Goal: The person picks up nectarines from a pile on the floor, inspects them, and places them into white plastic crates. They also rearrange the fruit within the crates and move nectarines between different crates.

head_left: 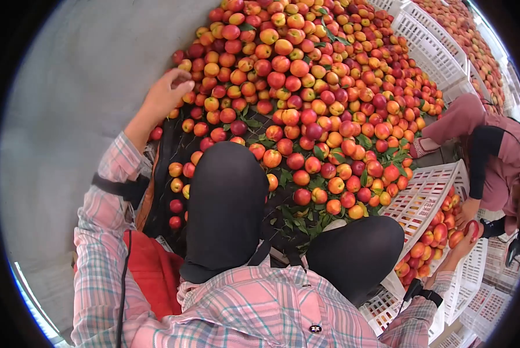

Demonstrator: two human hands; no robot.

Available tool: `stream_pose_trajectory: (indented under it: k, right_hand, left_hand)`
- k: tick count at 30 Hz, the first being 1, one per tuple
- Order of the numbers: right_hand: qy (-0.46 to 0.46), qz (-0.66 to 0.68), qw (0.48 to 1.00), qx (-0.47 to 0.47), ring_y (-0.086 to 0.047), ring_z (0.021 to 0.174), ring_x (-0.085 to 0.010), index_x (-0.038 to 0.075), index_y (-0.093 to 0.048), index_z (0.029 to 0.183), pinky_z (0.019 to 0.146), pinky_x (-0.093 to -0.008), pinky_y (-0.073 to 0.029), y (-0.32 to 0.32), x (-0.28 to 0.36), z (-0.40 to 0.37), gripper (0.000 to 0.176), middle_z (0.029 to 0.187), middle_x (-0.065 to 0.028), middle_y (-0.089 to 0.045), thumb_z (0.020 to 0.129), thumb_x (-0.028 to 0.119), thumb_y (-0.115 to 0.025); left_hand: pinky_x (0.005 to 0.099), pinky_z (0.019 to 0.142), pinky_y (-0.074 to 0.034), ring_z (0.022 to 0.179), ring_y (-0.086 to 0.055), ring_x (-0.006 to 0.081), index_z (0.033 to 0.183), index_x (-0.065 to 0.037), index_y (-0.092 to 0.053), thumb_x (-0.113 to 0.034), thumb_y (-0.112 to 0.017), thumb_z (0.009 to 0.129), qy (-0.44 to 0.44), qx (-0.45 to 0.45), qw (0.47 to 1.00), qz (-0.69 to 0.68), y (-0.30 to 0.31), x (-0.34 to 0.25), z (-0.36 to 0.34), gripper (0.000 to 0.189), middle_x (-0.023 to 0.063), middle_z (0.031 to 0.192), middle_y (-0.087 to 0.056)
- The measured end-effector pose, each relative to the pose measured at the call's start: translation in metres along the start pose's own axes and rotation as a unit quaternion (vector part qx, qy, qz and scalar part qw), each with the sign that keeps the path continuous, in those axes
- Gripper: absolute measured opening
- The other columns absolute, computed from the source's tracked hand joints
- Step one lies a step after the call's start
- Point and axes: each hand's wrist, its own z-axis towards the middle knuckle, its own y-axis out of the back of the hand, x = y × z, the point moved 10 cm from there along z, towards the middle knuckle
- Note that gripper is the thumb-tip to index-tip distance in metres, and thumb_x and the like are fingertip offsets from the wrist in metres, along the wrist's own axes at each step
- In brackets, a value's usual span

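Note:
A large heap of red and yellow nectarines [295, 64], with green leaves among them, lies in front of me. At the heap's left edge is my left hand [170, 93], its fingers bent, thumb apart, and no fruit visible in it. My right hand [461, 246] is over a white plastic crate [425, 194] at the right, fingers round a dark red nectarine [473, 231]. More nectarines [428, 243] partly fill that crate. Another person's hand [466, 212] reaches into the same crate, close beside my right hand.
My knees [228, 197] are bent up at the heap's near edge. A dark sheet [176, 136] lies under the fruit. White crates [431, 49] stand at the upper right, with another fruit heap [463, 26] beyond. The other person [498, 151] sits at the right.

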Motion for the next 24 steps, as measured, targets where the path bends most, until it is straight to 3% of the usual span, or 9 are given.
stream_pose_trajectory:
  k: [2,5,10,12,14,16,18,21,24]
  right_hand:
    - [-0.033,-0.254,0.966,-0.045,-0.055,0.107,-0.0323,-0.002,-0.046,0.129,0.096,-0.0343,-0.04,0.019,-0.033,0.021,0.097,0.12,-0.0197,-0.056,0.064,0.065,-0.068]
    - [-0.051,-0.39,0.919,-0.029,-0.054,0.108,-0.0284,-0.002,-0.046,0.128,0.094,-0.0337,-0.041,0.022,-0.049,0.055,0.079,0.119,-0.0178,-0.055,0.072,0.05,-0.064]
    - [-0.009,-0.109,0.986,0.124,-0.053,0.11,-0.0219,-0.003,-0.046,0.127,0.092,-0.0326,-0.042,-0.029,0.029,0.053,0.051,0.118,-0.0147,-0.054,0.085,0.025,-0.057]
    - [0.052,-0.031,0.973,0.222,-0.053,0.111,-0.0193,-0.003,-0.046,0.126,0.092,-0.0322,-0.043,-0.073,0.119,-0.019,0.041,0.118,-0.0135,-0.054,0.09,0.015,-0.055]
    - [0.124,-0.044,0.951,0.278,-0.053,0.108,-0.0177,-0.002,-0.047,0.125,0.09,-0.0315,-0.043,-0.124,0.234,-0.131,0.04,0.12,-0.0117,-0.052,0.088,0.012,-0.056]
    - [0.165,-0.067,0.917,0.357,-0.053,0.106,-0.0179,-0.003,-0.05,0.12,0.087,-0.0299,-0.043,-0.161,0.291,-0.214,0.037,0.121,-0.0134,-0.05,0.085,0.009,-0.056]
    - [0.202,-0.013,0.874,0.442,-0.054,0.103,-0.0191,-0.003,-0.051,0.113,0.084,-0.0293,-0.044,-0.192,0.318,-0.274,0.035,0.121,-0.0156,-0.049,0.081,0.007,-0.056]
    - [0.144,0.046,0.821,0.551,-0.059,0.091,-0.02,-0.004,-0.052,0.11,0.074,-0.0276,-0.048,-0.246,0.326,-0.342,0.034,0.118,-0.0165,-0.049,0.079,0.009,-0.06]
    - [-0.009,0.062,0.778,0.625,-0.06,0.093,-0.0213,-0.003,-0.05,0.116,0.073,-0.029,-0.049,-0.296,0.305,-0.387,0.042,0.115,-0.0168,-0.051,0.082,0.017,-0.063]
  left_hand:
    - [0.0299,0.08,-0.046,0.086,-0.059,0.0147,0.098,-0.001,-0.06,-0.019,-0.064,0.081,0.083,0.028,0.996,-0.009,-0.033,0.081,-0.056,0.024,0.0067,0.088,-0.063]
    - [0.0296,0.075,-0.048,0.08,-0.06,0.0149,0.097,-0.001,-0.062,-0.017,-0.068,0.075,0.218,0.068,0.971,-0.076,-0.112,0.189,-0.134,0.028,0.0063,0.084,-0.063]
    - [0.0355,0.081,-0.048,0.09,-0.062,0.0269,0.107,-0.004,-0.059,-0.016,-0.07,0.071,0.209,0.07,0.974,-0.047,-0.184,0.215,-0.132,0.04,0.0131,0.098,-0.063]
    - [0.0389,0.082,-0.048,0.091,-0.061,0.0315,0.115,-0.007,-0.054,-0.017,-0.072,0.069,0.009,0.016,0.998,0.065,-0.197,0.173,-0.101,0.05,0.0136,0.108,-0.056]
    - [0.0412,0.083,-0.048,0.093,-0.06,0.0344,0.118,-0.009,-0.051,-0.02,-0.073,0.07,0.01,0.03,0.991,0.132,-0.211,0.152,-0.075,0.054,0.016,0.115,-0.052]
    - [0.0435,0.084,-0.049,0.094,-0.059,0.0373,0.121,-0.011,-0.049,-0.022,-0.075,0.07,0.013,0.04,0.979,0.199,-0.226,0.133,-0.055,0.059,0.0185,0.122,-0.048]
    - [0.0444,0.082,-0.049,0.096,-0.059,0.0398,0.123,-0.015,-0.048,-0.028,-0.077,0.068,0.191,0.202,0.948,0.153,-0.264,0.16,-0.056,0.064,0.0228,0.122,-0.046]
    - [0.044,0.08,-0.05,0.093,-0.059,0.0393,0.121,-0.018,-0.049,-0.031,-0.079,0.066,0.236,0.169,0.954,0.079,-0.285,0.186,-0.057,0.065,0.022,0.113,-0.049]
    - [0.0413,0.082,-0.049,0.094,-0.059,0.0351,0.118,-0.018,-0.052,-0.03,-0.077,0.067,0.194,0.091,0.977,-0.009,-0.255,0.139,-0.05,0.058,0.0163,0.113,-0.051]
